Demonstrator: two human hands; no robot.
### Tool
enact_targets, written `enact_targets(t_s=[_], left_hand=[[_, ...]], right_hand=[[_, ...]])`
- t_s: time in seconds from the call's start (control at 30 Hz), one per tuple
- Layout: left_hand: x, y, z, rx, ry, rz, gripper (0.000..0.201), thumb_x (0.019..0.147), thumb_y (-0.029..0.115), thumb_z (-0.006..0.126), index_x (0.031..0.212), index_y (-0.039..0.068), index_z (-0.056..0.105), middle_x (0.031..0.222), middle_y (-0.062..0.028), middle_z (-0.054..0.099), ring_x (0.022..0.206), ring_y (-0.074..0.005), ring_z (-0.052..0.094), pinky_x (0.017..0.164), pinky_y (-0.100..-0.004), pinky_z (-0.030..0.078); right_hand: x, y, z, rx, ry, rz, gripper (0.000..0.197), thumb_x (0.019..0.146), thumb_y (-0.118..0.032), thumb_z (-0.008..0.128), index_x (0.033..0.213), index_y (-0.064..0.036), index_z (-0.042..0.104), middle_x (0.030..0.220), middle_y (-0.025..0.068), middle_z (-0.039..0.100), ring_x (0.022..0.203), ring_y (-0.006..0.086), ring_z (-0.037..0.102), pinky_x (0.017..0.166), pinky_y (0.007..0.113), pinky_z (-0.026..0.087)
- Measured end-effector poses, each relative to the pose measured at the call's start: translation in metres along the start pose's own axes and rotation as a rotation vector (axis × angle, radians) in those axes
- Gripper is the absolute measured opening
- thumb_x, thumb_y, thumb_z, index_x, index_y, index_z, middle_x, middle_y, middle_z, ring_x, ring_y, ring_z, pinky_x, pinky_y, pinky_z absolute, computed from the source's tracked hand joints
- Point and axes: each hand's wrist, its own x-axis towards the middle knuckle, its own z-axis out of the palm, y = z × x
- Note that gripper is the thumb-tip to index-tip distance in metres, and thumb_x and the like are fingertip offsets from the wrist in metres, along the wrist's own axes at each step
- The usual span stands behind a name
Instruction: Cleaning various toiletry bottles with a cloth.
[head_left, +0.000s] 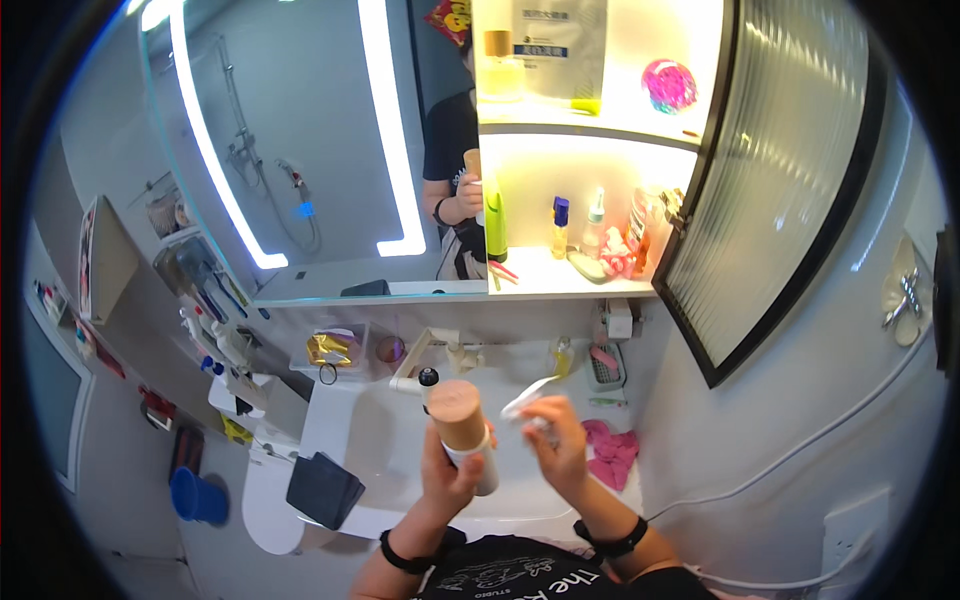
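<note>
My left hand (pixel 450 475) is wrapped round a white bottle (pixel 483 470) with a wide wood-coloured cap (pixel 457 412), held upright over the washbasin (pixel 385 440). A small black-topped container (pixel 429 378) shows just behind the cap; its lower part is hidden. To the right of the bottle, my right hand (pixel 558 445) pinches a crumpled white tissue or wipe (pixel 525 402), one end of which sticks up. The two hands are close together but apart. A pink cloth (pixel 612 455) lies on the basin's right rim, beside my right hand.
Ahead, a lit cabinet (pixel 590 290) holds several bottles, its ribbed glass door (pixel 770 180) swung open to the right. A mirror (pixel 300 120) fills the wall at left. The faucet (pixel 440 355) stands behind the basin; a dark folded item (pixel 325 490) and blue bucket (pixel 200 497) are at left.
</note>
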Motion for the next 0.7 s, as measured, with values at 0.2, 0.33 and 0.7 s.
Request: enact_targets(t_s=[0.2,0.33,0.7], left_hand=[[-0.002,0.003,-0.009,0.094,0.087,0.049,0.054,0.094,0.037,0.045,0.127,-0.002,0.031,0.113,-0.0155,0.05,0.099,-0.022,0.052,0.086,-0.0353,0.043],[-0.004,0.006,-0.012,0.255,-0.091,0.154,0.067,0.095,0.043,0.039,0.137,-0.006,0.021,0.125,-0.0225,0.042,0.11,-0.0291,0.046,0.097,-0.0413,0.034],[0.008,0.016,-0.018,0.058,0.23,-0.169,0.038,0.093,0.007,0.043,0.13,0.001,0.039,0.114,-0.0112,0.052,0.1,-0.0173,0.053,0.09,-0.0317,0.041]], right_hand=[[-0.01,-0.013,0.021,0.063,-0.452,0.014,0.049,0.074,-0.028,0.075,0.113,-0.0043,0.055,0.108,0.0133,0.055,0.097,0.0332,0.055,0.082,0.039,0.047],[-0.005,-0.022,0.015,0.067,-0.521,0.064,0.053,0.069,-0.024,0.08,0.112,-0.0041,0.056,0.113,0.0136,0.056,0.101,0.0326,0.055,0.083,0.038,0.047],[0.141,0.033,-0.014,-0.204,0.107,0.259,0.031,0.077,-0.025,0.074,0.093,-0.0013,0.061,0.084,0.014,0.064,0.076,0.0258,0.064,0.067,0.036,0.048]])
